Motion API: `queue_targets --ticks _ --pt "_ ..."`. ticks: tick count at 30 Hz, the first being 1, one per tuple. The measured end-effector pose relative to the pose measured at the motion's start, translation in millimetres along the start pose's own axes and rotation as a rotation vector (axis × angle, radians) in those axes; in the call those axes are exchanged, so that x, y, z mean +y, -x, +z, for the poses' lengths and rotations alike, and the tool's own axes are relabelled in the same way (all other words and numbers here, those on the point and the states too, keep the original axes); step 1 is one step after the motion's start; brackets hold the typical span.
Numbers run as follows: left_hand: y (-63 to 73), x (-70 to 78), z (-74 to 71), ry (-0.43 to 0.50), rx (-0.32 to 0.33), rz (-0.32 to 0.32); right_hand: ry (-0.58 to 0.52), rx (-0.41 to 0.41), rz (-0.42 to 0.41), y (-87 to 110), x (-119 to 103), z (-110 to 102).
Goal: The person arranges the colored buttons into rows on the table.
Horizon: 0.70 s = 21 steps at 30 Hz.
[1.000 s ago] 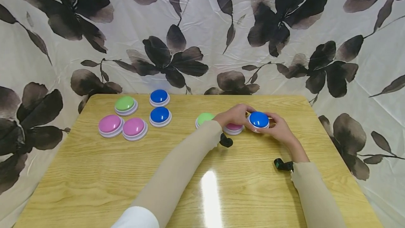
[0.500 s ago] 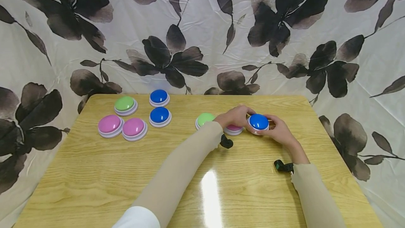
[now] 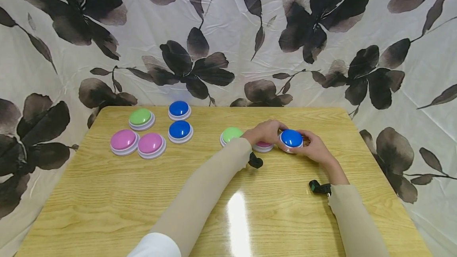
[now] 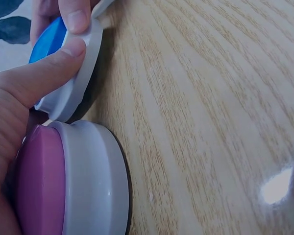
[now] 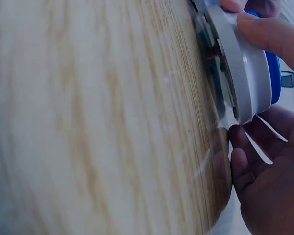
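Observation:
Both hands hold one blue push button (image 3: pixel 291 138) with a white round base at the right of the table. My left hand (image 3: pixel 267 131) grips its left side, and in the left wrist view the thumb lies on the white base. My right hand (image 3: pixel 315 146) grips the opposite side, thumb on the rim and fingers curled behind. In the right wrist view the button's white base (image 5: pixel 250 73) is tilted, with part of its underside showing over the wood. A pink push button (image 4: pixel 41 181) stands just under my left palm, partly hidden by that hand in the head view.
A green push button (image 3: pixel 231 134) sits left of the pink one, partly behind my left forearm. Farther left are another green button (image 3: pixel 140 117), two pink buttons (image 3: pixel 123 140) and two blue buttons (image 3: pixel 180 129). A floral cloth (image 3: pixel 228 31) hangs behind the wooden table (image 3: pixel 143 201).
The blue button in both hands has come down slightly and a little toward me, mostly in the first half second. The other buttons have stayed in place.

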State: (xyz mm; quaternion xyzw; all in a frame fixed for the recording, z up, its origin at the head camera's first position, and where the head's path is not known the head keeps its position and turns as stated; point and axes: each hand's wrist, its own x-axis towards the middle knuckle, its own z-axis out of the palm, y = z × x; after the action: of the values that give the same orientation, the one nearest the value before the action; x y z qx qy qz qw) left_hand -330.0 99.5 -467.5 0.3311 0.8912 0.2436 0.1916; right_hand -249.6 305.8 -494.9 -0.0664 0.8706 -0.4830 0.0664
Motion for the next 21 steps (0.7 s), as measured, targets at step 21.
queue_targets --ticks 21 --pt "-2.6 -1.8 3.2 -0.072 -0.030 -0.013 0.025 -0.051 0.007 -1.5 -0.6 1.4"
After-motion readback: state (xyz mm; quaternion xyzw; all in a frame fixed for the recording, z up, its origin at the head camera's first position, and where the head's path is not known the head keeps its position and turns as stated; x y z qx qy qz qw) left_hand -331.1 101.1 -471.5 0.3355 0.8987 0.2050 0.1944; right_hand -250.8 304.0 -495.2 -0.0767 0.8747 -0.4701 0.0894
